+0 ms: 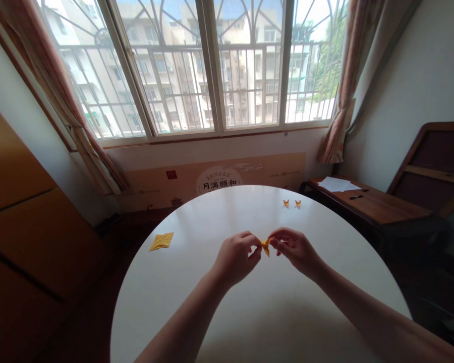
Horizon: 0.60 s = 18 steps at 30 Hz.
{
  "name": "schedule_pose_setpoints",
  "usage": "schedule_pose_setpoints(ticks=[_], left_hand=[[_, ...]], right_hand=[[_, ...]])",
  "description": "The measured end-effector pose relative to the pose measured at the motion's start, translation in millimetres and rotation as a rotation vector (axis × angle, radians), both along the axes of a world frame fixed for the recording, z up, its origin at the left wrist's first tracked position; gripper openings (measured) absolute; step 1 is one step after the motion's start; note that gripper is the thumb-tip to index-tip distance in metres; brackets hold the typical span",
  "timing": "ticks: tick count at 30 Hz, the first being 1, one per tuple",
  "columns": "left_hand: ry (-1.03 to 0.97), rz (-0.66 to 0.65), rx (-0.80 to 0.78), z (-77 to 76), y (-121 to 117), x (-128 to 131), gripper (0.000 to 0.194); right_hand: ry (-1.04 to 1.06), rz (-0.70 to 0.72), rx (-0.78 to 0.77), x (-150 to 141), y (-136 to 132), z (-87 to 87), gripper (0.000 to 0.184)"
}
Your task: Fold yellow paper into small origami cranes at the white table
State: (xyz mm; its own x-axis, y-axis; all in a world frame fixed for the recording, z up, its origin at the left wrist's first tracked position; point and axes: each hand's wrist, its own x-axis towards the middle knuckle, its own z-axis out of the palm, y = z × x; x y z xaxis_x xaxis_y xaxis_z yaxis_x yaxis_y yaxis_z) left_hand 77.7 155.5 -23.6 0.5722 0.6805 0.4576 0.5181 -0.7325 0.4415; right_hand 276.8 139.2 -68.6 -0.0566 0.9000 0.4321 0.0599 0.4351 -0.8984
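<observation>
A small yellow origami crane (265, 246) is held between my two hands over the round white table (166, 297). My left hand (239, 255) pinches its left side between thumb and fingers. On the other side, the fingertips of my right hand (293, 247) close on its right end. A pointed part hangs down between the hands, while my fingers cover both ends. Farther back on the table stand two finished-looking yellow origami cranes, a left one (286, 203) and a right one (297, 204).
Yellow square paper (161, 241) lies near the table's left edge. Beyond the right side of the table is a wooden chair (386, 201) bearing white sheets (338, 184) and small dark items. A barred window (219, 70) and a printed cardboard panel (283, 174) are behind the table.
</observation>
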Motion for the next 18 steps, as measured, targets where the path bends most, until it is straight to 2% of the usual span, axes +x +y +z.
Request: schedule_pose_setpoints(ticks=[3,5,11,18], left_hand=[[-0.128,0.023,-0.093,-4.4,3,3,0.012],[-0.257,0.034,-0.212,-7.6,7,6,0.011],[-0.568,0.046,-0.774,-8.1,10,14,0.024],[-0.641,0.018,-1.029,-5.4,5,15,0.027]], right_hand=[[0.078,0.007,-0.022,-1,1,-0.5,0.028],[0.112,0.000,-0.025,-2,1,-0.3,0.030],[0.092,-0.032,-0.023,-2,2,-1.3,0.024],[-0.056,-0.111,0.079,-2,-1,-1.4,0.019]])
